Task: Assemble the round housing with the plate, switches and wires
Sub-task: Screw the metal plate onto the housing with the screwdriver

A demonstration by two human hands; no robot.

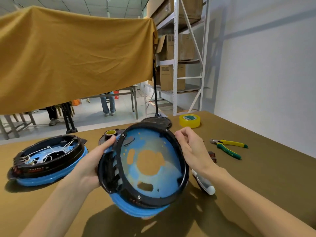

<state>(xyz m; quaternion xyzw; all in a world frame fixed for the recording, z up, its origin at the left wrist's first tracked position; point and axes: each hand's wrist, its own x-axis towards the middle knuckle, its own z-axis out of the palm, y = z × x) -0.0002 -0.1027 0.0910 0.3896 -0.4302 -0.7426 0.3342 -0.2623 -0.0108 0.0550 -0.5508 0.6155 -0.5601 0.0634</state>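
1. Round blue plastic housing w/ black ring (147,168) is held tilted above the brown counter (256,177), cavity empty, facing the camera.
2. Left hand (92,161): grip curled round its left rim. Right hand (191,147): fingers loosely bent at the right rim, touching; clamping can't be told.
3. Rim should be kept steady, cutouts aligned w/ plate before switches and wires go in.

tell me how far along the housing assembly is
Done, by the look of it: a second housing on the table at the left already has white wires and black parts inside. In hand: the left hand and right hand hold a tilted housing with its black ring on. Left: this one shows no wires or switches inside, only open cut-outs, so most fitting likely remains. Cutters lie unused to the right.
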